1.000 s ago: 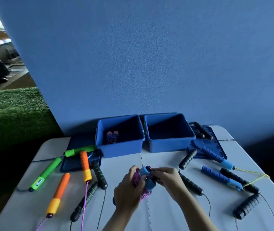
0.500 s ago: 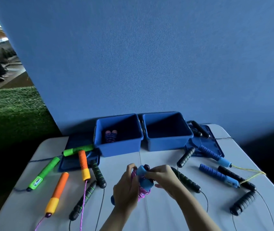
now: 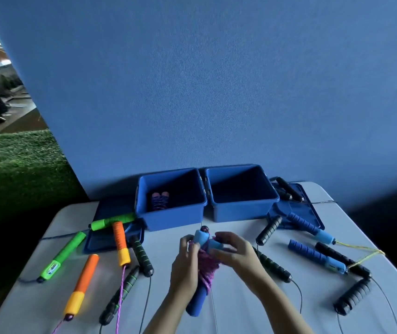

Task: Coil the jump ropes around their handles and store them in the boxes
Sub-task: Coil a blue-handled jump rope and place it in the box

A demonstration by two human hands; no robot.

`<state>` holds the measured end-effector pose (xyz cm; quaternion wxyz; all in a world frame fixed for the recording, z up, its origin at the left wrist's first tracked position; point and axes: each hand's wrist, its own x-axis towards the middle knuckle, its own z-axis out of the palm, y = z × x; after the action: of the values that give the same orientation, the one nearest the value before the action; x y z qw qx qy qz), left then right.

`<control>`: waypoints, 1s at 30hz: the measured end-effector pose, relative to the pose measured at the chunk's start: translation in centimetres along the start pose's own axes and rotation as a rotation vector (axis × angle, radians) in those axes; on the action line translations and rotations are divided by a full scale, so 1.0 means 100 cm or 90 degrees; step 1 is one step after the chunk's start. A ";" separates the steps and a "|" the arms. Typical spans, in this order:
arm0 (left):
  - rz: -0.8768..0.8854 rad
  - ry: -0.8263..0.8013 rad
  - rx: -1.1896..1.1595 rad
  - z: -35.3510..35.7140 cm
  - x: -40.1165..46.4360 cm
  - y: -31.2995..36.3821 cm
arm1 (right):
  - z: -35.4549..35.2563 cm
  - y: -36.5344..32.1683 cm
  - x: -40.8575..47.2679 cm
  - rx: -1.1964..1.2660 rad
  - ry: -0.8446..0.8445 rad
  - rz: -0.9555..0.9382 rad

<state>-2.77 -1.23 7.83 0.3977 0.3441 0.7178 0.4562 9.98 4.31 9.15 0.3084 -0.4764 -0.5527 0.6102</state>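
Observation:
A jump rope with blue handles (image 3: 196, 301) is held over the table's near middle, its pink-purple cord (image 3: 206, 266) wound round the handles. My left hand (image 3: 184, 266) grips the bundle from the left. My right hand (image 3: 234, 255) pinches the light-blue handle tops and the cord end from the right. Behind them stand two open blue boxes: the left box (image 3: 175, 216) holds one coiled rope (image 3: 159, 201), while no rope shows in the right box (image 3: 240, 210).
On the white table (image 3: 240, 309) lie uncoiled ropes: green handles (image 3: 63, 255), orange handles (image 3: 84, 280), black-green handles (image 3: 142, 255) at left; black handles (image 3: 354, 295) and blue handles (image 3: 313, 254) with yellow cord at right. Two box lids (image 3: 298, 208) lie beside the boxes. A blue wall rises behind.
The bundle has tilted more upright, and its dark blue lower handle now shows below my left hand. Both hands stay on it at the same spot.

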 end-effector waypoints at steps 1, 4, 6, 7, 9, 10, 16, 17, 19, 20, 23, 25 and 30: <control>-0.009 -0.003 -0.017 -0.001 0.000 0.003 | -0.001 -0.001 -0.001 0.012 0.008 -0.024; -0.014 -0.011 -0.049 -0.003 0.000 0.006 | -0.005 -0.001 -0.004 0.019 -0.039 -0.063; -0.019 -0.020 -0.057 -0.004 0.001 0.007 | -0.008 0.003 -0.005 0.013 -0.088 -0.049; -0.020 -0.021 -0.058 -0.004 0.002 0.007 | -0.009 0.004 -0.006 -0.011 -0.120 -0.044; -0.018 -0.014 -0.054 -0.004 0.004 0.007 | -0.007 0.003 -0.010 -0.099 -0.178 -0.055; -0.018 -0.007 -0.053 -0.004 0.006 0.007 | -0.006 0.003 -0.011 -0.160 -0.203 -0.073; -0.016 0.020 -0.087 -0.009 0.015 0.013 | 0.002 0.002 -0.014 -0.430 -0.254 -0.182; -0.015 0.019 -0.093 -0.009 0.016 0.013 | 0.002 0.002 -0.015 -0.437 -0.249 -0.180; -0.010 0.017 -0.095 -0.008 0.018 0.010 | 0.002 0.000 -0.016 -0.437 -0.229 -0.172; -0.011 0.017 -0.097 -0.007 0.017 0.009 | 0.002 -0.001 -0.017 -0.432 -0.217 -0.171; -0.003 0.026 -0.123 -0.005 0.013 0.007 | 0.002 -0.004 -0.020 -0.425 -0.200 -0.179; 0.013 0.034 -0.133 -0.004 0.011 0.008 | 0.001 -0.004 -0.020 -0.425 -0.188 -0.189; 0.039 0.040 -0.084 -0.002 0.009 0.007 | 0.000 0.001 -0.018 -0.391 -0.182 -0.178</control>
<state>-3.28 -0.29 8.31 0.3827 0.3243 0.6877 0.5249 10.64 2.72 9.52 0.1510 -0.3767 -0.8076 0.4279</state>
